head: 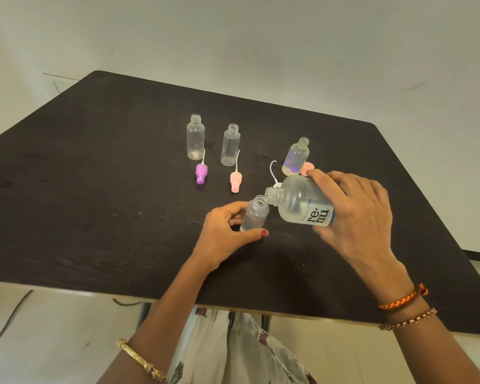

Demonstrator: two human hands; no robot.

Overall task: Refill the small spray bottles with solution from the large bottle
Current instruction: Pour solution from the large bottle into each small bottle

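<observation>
Left of the large bottle, a small open spray bottle is pinched upright on the table by the left hand. The large bottle, clear and labelled, is gripped by the right hand, tipped leftward, its mouth touching the small bottle's rim; pouring is judged underway

Head-worn camera, looking forward and down (close) at table

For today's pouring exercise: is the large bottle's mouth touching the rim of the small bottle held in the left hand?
Touching, by the head view: the large bottle is tipped, its mouth meeting the small bottle rim with no visible gap.
</observation>
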